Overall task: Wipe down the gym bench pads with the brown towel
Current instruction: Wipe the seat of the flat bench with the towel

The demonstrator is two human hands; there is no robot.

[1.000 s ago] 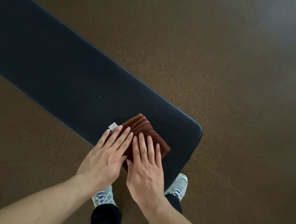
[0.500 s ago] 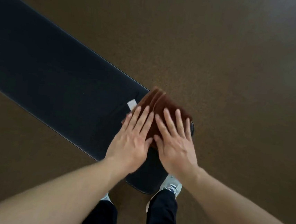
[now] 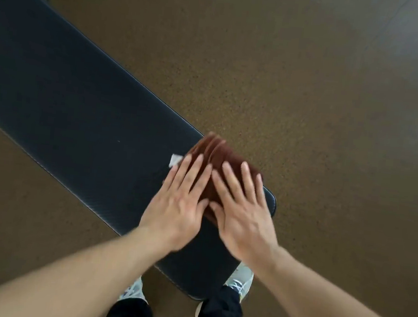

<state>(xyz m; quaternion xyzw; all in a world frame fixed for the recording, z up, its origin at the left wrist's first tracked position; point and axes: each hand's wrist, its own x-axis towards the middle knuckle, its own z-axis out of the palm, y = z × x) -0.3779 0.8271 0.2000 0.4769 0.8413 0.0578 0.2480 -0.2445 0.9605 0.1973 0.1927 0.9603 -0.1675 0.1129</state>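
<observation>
brown towel (image 3: 219, 156) lies under flat left hand (image 3: 178, 204) and right hand (image 3: 242, 212).

Dim, soft light; pale glare upper right; motion blur throughout.

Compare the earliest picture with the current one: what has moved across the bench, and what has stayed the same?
The brown towel has slid from the bench pad's near edge across to its far edge, pushed by the left hand and right hand. Both hands stay flat on it, fingers straight; nothing was picked up or released.
</observation>
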